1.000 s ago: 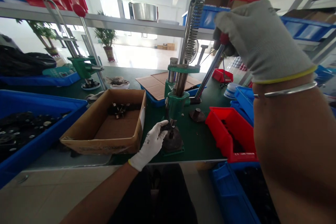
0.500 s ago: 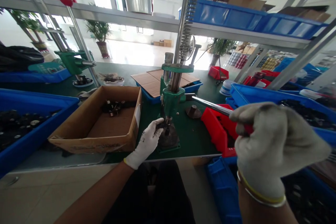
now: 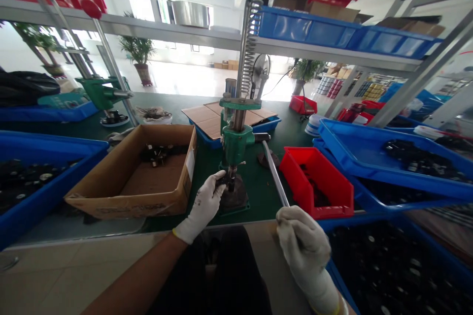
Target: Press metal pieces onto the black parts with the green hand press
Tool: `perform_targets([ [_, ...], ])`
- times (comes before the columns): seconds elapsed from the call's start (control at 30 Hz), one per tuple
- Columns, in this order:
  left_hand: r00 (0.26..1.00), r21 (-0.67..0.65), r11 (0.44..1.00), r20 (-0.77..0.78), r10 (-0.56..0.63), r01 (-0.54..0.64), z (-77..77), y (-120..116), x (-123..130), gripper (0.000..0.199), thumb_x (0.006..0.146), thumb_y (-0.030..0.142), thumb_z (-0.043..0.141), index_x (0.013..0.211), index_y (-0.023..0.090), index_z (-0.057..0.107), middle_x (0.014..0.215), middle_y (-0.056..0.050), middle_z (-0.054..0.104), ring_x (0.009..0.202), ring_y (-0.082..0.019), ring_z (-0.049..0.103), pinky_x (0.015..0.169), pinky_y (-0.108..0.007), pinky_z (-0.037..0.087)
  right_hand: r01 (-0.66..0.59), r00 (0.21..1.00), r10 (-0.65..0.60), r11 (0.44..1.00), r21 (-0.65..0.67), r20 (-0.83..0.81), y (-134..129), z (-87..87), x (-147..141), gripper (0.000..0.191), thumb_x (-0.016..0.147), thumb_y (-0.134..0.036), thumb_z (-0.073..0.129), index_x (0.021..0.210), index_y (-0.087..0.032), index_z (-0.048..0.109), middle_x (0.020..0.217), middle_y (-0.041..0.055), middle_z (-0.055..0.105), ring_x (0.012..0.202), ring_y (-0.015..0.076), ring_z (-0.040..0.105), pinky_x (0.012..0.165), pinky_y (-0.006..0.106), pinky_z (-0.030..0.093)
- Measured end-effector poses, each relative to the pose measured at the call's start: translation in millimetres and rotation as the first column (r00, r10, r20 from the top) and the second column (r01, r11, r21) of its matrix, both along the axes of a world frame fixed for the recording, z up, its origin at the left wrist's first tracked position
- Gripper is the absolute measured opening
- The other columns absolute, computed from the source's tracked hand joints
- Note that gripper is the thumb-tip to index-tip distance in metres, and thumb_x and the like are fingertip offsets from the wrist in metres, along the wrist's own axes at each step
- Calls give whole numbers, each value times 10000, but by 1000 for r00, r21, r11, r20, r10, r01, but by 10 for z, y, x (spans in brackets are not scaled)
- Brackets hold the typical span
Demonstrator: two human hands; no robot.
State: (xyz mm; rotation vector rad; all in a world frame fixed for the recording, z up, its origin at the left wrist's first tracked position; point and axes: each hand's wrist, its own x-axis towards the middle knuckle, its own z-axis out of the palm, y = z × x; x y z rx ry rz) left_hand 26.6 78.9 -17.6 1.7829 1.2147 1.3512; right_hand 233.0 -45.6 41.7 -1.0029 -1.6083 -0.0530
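Note:
A green hand press (image 3: 236,142) stands on the green bench, with its ram down on a small black part (image 3: 222,182) above the dark base plate. My left hand (image 3: 207,203), in a white glove, pinches that black part beside the ram. My right hand (image 3: 305,251), gloved too, is closed round the lower end of the metal press lever (image 3: 275,172), in front of the bench edge. That lever slants down toward me from the press's side shaft. The knob at its end is hidden in my fingers.
Left of the press sits a cardboard box (image 3: 129,205) with a few parts, and beyond it a blue bin (image 3: 74,177) of black parts. A red bin (image 3: 332,192) and blue trays (image 3: 399,167) lie right. A second press (image 3: 99,91) stands back left; a shelf (image 3: 148,29) crosses above.
My right hand has swung the lever down and to the left, toward me. The press ram has come down onto the black part. My left hand has hardly moved.

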Motion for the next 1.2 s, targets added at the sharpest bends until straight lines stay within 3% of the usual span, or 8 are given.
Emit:
perform_targets([
  [0.17,1000,11,1000,-20,18,-18,-18,5,1,360,920,242,566,1266,181,643,1271,-120,718,1216,-250,667,1115,-450,502,40,999,-40,992,123,-4,16,-44,-6,276,863,18,564,704,-200,507,743,-2,648,627,113,599,563,247,480],
  [0.53,1000,-36,999,31,-3,4,-29,-12,9,362,920,250,580,1269,182,648,1285,-120,713,1236,-249,657,1128,-447,490,12,999,-16,995,101,43,6,-106,17,242,885,13,547,805,-212,586,781,14,646,701,145,644,577,273,531],
  [0.7,989,-93,995,145,-7,20,36,-46,33,353,899,251,616,1244,184,653,1279,-109,713,1228,-238,655,1118,-429,494,-3,965,55,980,199,-257,51,716,11,261,917,-110,648,1147,-227,690,1028,65,664,850,180,675,646,311,580],
  [0.83,957,-144,988,290,-5,49,113,-82,66,330,853,272,675,1170,180,680,1173,-87,740,1115,-221,695,1040,-390,541,-165,902,196,980,112,-384,725,1645,7,427,975,-279,639,1385,-228,532,1121,60,649,709,97,635,572,230,543],
  [0.93,902,-205,978,427,67,24,187,-121,56,344,772,296,765,1088,170,710,1088,-71,755,1044,-209,699,996,-360,549,-233,930,189,967,-107,-314,1230,1901,20,442,1010,-307,561,1424,-178,473,1184,90,643,700,82,641,602,228,544],
  [1.0,829,-276,961,545,129,32,263,-191,30,398,710,325,837,1056,164,721,1052,-59,759,977,-183,697,944,-320,556,-128,947,79,982,-138,-312,1324,1702,-48,423,980,-300,599,1376,-185,507,1200,98,632,752,113,656,634,261,565],
  [1.1,675,-370,923,708,206,106,393,-402,-9,497,647,356,915,1068,171,725,1067,-45,757,916,-146,689,898,-270,558,105,916,-153,984,-145,-372,1078,965,-299,333,911,-353,691,1184,-193,589,1005,69,648,743,154,629,636,304,568],
  [1.2,582,-431,877,777,240,214,458,-698,-30,543,642,364,935,1106,186,713,1112,-57,750,977,-167,702,921,-265,561,-77,963,-28,925,-372,-270,678,171,-592,266,874,-347,724,1065,-188,632,818,23,656,686,150,623,597,269,533],
])
